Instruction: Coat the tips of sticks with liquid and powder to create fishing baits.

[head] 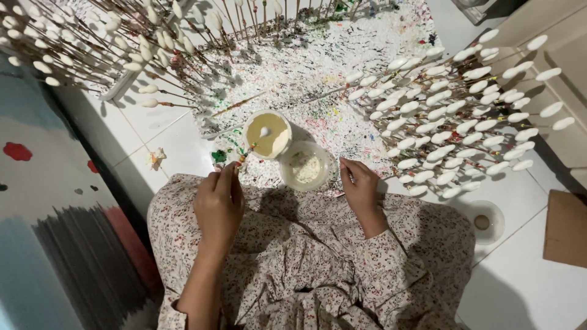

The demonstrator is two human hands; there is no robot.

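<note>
Stick (pixel 249 148): thin, paint-stained, pinched between the fingers of the left hand (pixel 219 205), its white oval tip dipped in the cup of cream liquid (pixel 267 134), held slanted so the tip reaches the liquid. Right of that cup, touching it: cup of pale grains (pixel 306 165). Right hand (pixel 361 189): fingers curled, resting beside the grain cup, gripping nothing visible. Beyond the cup: paint-spattered sheet (pixel 318 67). Far right and upper left of it: racks of white-tipped sticks (pixel 452 116), stood apart, seemingly to dry.
</note>
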